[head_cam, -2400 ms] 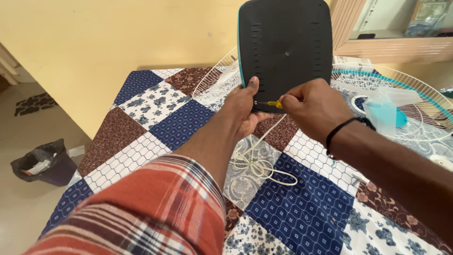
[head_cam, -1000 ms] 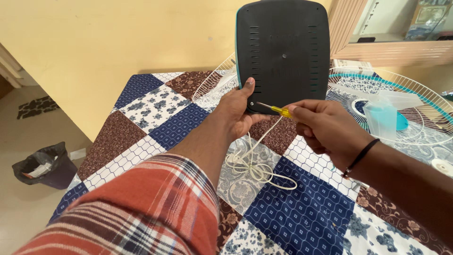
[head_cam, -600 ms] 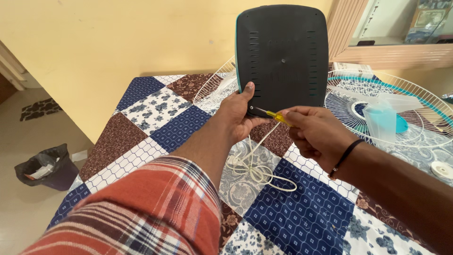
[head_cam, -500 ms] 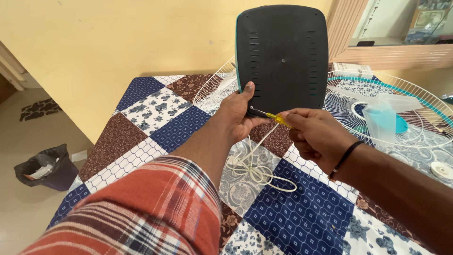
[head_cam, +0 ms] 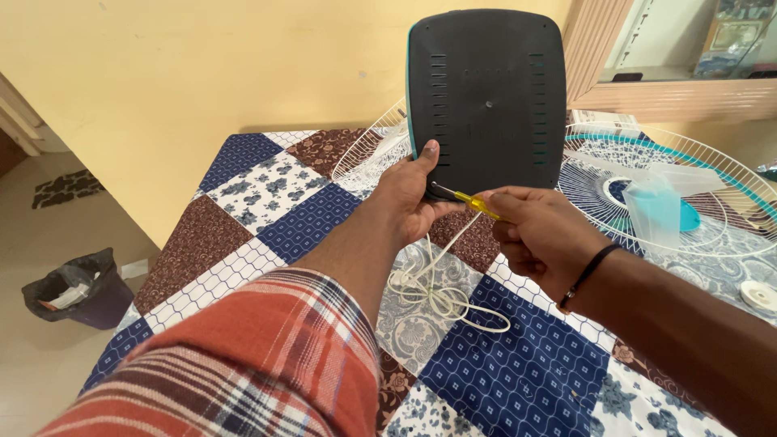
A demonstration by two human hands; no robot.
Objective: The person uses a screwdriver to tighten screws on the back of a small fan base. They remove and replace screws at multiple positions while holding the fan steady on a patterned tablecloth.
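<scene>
Left hand (head_cam: pixel 409 194) fingers grip the black base plate (head_cam: pixel 486 97) upright. Right hand (head_cam: pixel 538 235) fingers pinch the yellow screwdriver (head_cam: pixel 469 201) at its lower corner. A tilted tip may slip off the screw.

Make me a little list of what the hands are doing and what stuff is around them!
left hand: grips the lower left edge of the black fan base, which is held upright
right hand: pinches the yellow-handled screwdriver, tip at the base's lower left corner
white cord: hangs from the base and loops on the patchwork cloth
wire fan guards: lie on the cloth behind the hands
clear fan blade: rests on the right guard
bin: on the floor, left
</scene>
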